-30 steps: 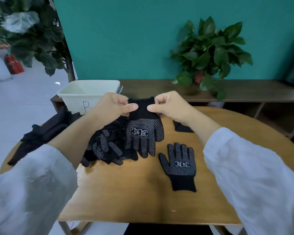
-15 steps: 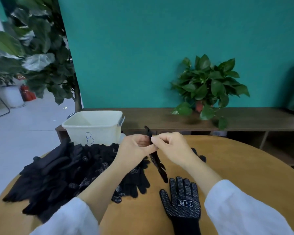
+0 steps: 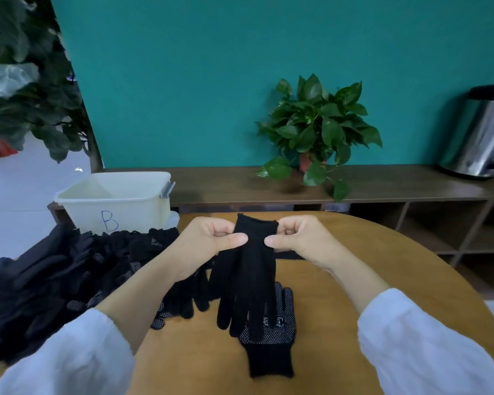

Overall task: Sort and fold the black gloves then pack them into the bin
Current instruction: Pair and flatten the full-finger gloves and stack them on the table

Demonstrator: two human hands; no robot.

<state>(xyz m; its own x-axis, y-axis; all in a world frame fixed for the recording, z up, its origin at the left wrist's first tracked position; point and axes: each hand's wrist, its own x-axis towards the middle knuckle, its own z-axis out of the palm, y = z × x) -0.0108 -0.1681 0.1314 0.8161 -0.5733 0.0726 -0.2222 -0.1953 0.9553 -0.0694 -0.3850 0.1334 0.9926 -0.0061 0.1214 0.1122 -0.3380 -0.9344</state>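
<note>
A black glove [image 3: 248, 280] hangs cuff-up over the round wooden table [image 3: 382, 266], its plain back facing me and its fingers pointing down. My left hand [image 3: 208, 240] pinches the cuff's left side, while my right hand [image 3: 294, 238] pinches the right side. Under the hanging fingers lies a dotted black glove [image 3: 274, 340], palm up, cuff toward me. A big pile of black gloves [image 3: 54, 280] covers the table's left side. The pale bin marked "B" [image 3: 114, 201] stands behind the pile.
A dark wooden shelf [image 3: 382, 183] runs along the teal wall, with a potted plant [image 3: 317, 129] on it and a steel urn [image 3: 482, 132] at the right end. A large leafy plant [image 3: 29, 89] stands at the far left.
The held glove went from dotted palm facing me, to edge-on, to its plain back facing me. My hands spread the cuff flat again. The camera tilted up.
</note>
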